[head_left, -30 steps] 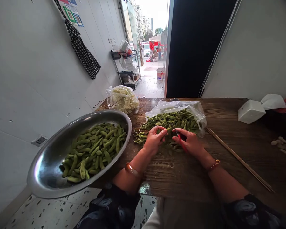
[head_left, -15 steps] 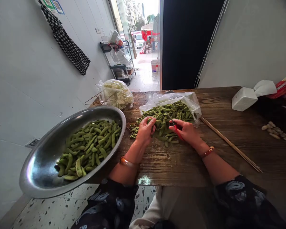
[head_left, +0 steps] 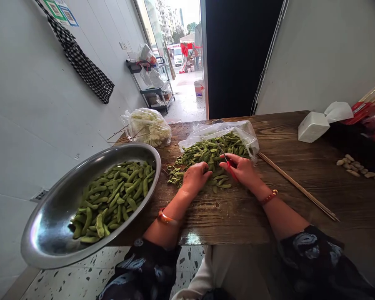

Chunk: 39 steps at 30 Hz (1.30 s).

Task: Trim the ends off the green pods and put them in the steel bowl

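Grips red-handled scissors (head_left: 231,170) in the right hand (head_left: 245,171), with fingers wrapped at the handles and the dark blades pointing far and slightly left, over the heaped green pods (head_left: 234,143). Curls the left hand (head_left: 195,178) with its back up at the near-left side of those same pods — cannot tell whether around a pod, with the fingertips tucked out of sight. Wears an orange-brown bangle (head_left: 167,218) on the left wrist and a red beaded bracelet (head_left: 269,197) on the right.

Has the heap on the brown wooden surface (head_left: 231,225), just beyond both hands, partly inside a clear plastic bag (head_left: 240,127) and spilling out toward the near side. Has a wide metal basin (head_left: 50,221) to the left, jutting past the near edge of the surface, with many more pods (head_left: 118,187) gathered in its right half.

Faces a tied-looking clear bag of pale florets (head_left: 150,127) at the far left, beyond the basin. Has thin wooden sticks (head_left: 296,185) lying slantwise to the right of the right hand, from the plastic bag toward the near right. Shows farther right a white box (head_left: 313,127) and, nearer, a scatter of pale nut-like pieces (head_left: 354,164) — all well apart from the scissors.
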Motion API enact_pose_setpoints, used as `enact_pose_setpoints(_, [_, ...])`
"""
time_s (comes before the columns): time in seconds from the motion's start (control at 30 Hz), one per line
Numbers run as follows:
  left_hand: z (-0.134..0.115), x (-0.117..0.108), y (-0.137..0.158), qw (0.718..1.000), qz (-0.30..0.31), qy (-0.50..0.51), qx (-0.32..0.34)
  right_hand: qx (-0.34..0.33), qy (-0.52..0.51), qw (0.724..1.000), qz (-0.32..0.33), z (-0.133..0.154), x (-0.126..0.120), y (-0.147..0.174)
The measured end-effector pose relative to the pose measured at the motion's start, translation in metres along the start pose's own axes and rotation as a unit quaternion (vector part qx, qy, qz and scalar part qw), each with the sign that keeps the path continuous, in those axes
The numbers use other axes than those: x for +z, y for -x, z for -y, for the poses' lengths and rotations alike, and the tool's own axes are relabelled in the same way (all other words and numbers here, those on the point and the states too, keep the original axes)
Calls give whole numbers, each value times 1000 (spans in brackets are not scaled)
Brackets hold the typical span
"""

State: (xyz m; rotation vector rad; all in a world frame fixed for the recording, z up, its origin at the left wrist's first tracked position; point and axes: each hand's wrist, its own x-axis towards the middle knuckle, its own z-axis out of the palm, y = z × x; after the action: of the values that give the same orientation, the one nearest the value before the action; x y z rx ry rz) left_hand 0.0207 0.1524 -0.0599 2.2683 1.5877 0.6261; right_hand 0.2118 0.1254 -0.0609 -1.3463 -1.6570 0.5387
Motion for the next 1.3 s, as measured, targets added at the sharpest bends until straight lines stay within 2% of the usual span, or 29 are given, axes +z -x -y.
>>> enact_pose_setpoints(0.13, [2, 1, -1, 1000, 3, -27, -6, -5, 8, 1000, -1, 0, 1, 0])
enact_pose_setpoints(0.27, [4, 0, -5, 999, -18, 42, -10, 10, -8, 1000, -4, -5, 3, -1])
enact_pose_setpoints(0.37, [1, -1, -3, 993, -7, 116, 24, 39, -71, 996, -23, -9, 4, -3])
enact_pose_setpoints(0.47, [-5, -2, 2, 986, 9, 158, 46, 74, -174, 981, -40, -10, 5, -6])
enact_pose_setpoints(0.6, [-9, -1, 6, 990, 16, 125, 54, 100, -251, 962, -39, -6, 6, -7])
enact_pose_setpoints(0.8, [-11, 2, 13, 994, 25, 31, 104, 93, -243, 965, -25, -2, 9, -5])
enact_pose_setpoints(0.87, [-13, 2, 14, 991, 28, 45, 119, 98, -239, 966, -25, -2, 9, -5])
enact_pose_setpoints(0.93, [-15, 0, 13, 987, 32, 110, 111, 112, -249, 962, -27, -1, 7, -6])
enact_pose_setpoints(1.0, [-16, -4, 11, 973, 39, 216, 72, 125, -271, 954, -28, -1, 5, -6])
enact_pose_setpoints(1.13, [-17, -10, 9, 908, 64, 413, -33, 118, -299, 947, 22, 5, -1, -3])
enact_pose_setpoints(1.2, [-18, -11, 10, 887, 95, 450, -52, 90, -294, 949, 66, 8, -1, -1])
enact_pose_setpoints(1.3, [-19, -9, 13, 882, 153, 443, -60, 56, -279, 952, 114, 12, 2, 3])
